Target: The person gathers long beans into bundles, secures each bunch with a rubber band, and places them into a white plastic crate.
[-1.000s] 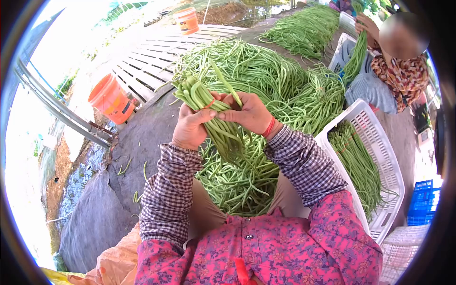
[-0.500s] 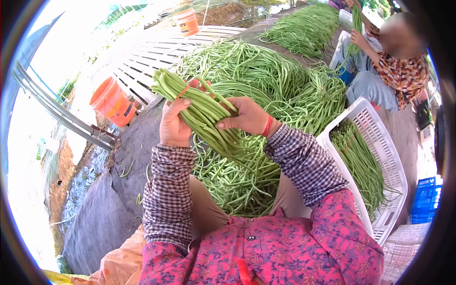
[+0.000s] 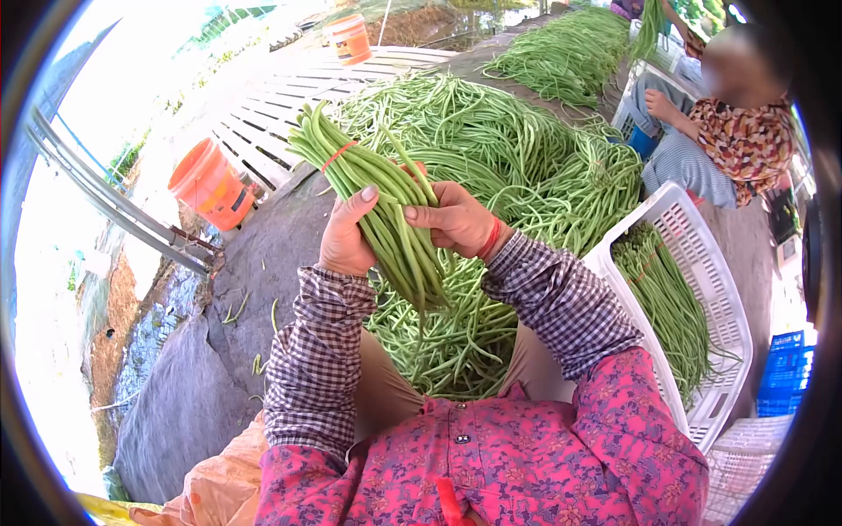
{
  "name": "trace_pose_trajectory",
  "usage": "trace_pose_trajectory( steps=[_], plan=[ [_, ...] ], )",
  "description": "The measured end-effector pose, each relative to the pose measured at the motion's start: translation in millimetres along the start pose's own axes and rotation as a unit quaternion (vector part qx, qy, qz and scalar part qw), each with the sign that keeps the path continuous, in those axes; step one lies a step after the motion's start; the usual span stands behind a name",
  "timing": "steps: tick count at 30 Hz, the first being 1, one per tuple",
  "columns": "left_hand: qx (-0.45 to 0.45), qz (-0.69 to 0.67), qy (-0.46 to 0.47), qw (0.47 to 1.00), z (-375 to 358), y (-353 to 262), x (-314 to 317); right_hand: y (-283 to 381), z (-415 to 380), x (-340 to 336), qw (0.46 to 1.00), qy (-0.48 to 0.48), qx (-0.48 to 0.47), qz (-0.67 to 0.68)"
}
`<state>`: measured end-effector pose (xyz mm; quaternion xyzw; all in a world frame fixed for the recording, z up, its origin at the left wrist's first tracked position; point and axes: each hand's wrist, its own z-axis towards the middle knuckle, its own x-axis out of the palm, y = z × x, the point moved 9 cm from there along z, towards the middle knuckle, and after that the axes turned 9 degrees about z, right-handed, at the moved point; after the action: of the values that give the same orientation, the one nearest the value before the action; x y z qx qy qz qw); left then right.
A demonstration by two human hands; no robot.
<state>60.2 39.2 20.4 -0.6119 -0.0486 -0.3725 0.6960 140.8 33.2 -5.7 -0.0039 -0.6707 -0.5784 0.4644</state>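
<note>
A bundle of long green beans (image 3: pixel 386 206) is held up in front of me, tilted, its upper end to the left. A red band (image 3: pixel 338 157) circles it near that end. My left hand (image 3: pixel 351 232) is closed round the bundle from the left, thumb across the front. On the right side, my right hand (image 3: pixel 456 219) grips the same beans, its thumb pressed on them and a red string at its wrist. Part of the fingers of both hands is hidden behind the beans. Beyond and below lies a big heap of loose beans (image 3: pixel 474 131).
A white crate (image 3: pixel 741 337) with banded beans stands at my right. Orange buckets (image 3: pixel 210 186) are at the left and far back. A co-worker (image 3: pixel 741 140) sits at the upper right. Blue crates (image 3: pixel 783 373) are at the right edge.
The bundle has turned steeper, with its lower end swung down. My left hand has shifted right and down, lower on the bundle. The co-worker's near hand has come down to the knee.
</note>
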Motion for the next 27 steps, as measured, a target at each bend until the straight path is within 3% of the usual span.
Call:
trace_pose_trajectory(
  steps=[4, 9, 10, 14, 18, 21, 24, 27],
  plan=[
    [-0.002, -0.020, -0.031, 0.999, 5.2, -1.3, -8.4, 18.7, -7.1, -3.5, 0.996, -0.052, -0.040, -0.061],
    [0.038, 0.068, -0.073, 0.994, 3.5, -10.2, -18.1, 51.3, -17.2, -30.7, 0.963, -0.156, -0.163, -0.148],
    [0.038, 0.073, -0.073, 0.994, 5.0, -7.6, -19.9, 52.2, -17.4, -24.2, 0.960, -0.138, -0.193, -0.152],
    [0.021, 0.043, -0.104, 0.993, 7.0, -2.3, -21.1, 37.2, -15.0, -0.6, 0.934, -0.102, -0.155, -0.305],
    [0.035, 0.067, -0.118, 0.990, 6.5, -3.9, -19.8, 32.3, -10.4, -6.8, 0.951, -0.098, -0.103, -0.273],
    [0.040, 0.085, -0.129, 0.987, 4.2, -6.9, -14.0, 33.7, -9.5, -8.1, 0.952, -0.090, -0.124, -0.265],
    [0.034, 0.132, -0.120, 0.983, 4.3, -3.3, -11.8, 39.3, -9.5, -2.6, 0.938, -0.113, -0.202, -0.259],
    [0.035, 0.179, -0.086, 0.979, 2.5, -1.8, -0.9, 39.5, -8.5, 2.1, 0.914, -0.070, -0.214, -0.336]
  ],
)
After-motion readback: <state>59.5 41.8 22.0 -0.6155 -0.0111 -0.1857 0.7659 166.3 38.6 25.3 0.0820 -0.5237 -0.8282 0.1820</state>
